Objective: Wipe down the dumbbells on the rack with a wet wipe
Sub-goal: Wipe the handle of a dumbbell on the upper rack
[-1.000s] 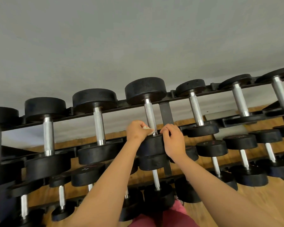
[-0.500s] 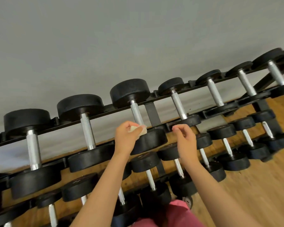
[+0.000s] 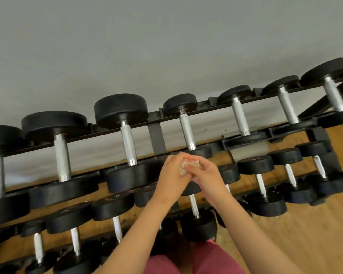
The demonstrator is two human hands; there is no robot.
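**Hands and wet wipe at the dumbbell rack, head view.** Nearest, below the rack's centre strut [image 3: 156,139], a pink garment [image 3: 196,258] fills the bottom edge. Both forearms reach up from it. The left hand [image 3: 172,175] and right hand [image 3: 208,175] meet just right of and below the strut, fingers curled together around the crumpled wet wipe [image 3: 188,165], which is pinched between them. The hands cover part of the near head of the dumbbell right of the strut [image 3: 187,133] and the tier behind them. The rack [image 3: 99,133] carries black-headed, steel-handled dumbbells on stepped tiers: lower dumbbells [image 3: 112,206] below and left of the strut, and another top-tier dumbbell [image 3: 128,143] just left of it. Wooden floor [image 3: 315,234] lies to the strut's lower right and a grey wall [image 3: 166,46] beyond it. Half a second earlier the hands were apart and the left alone held the wipe.
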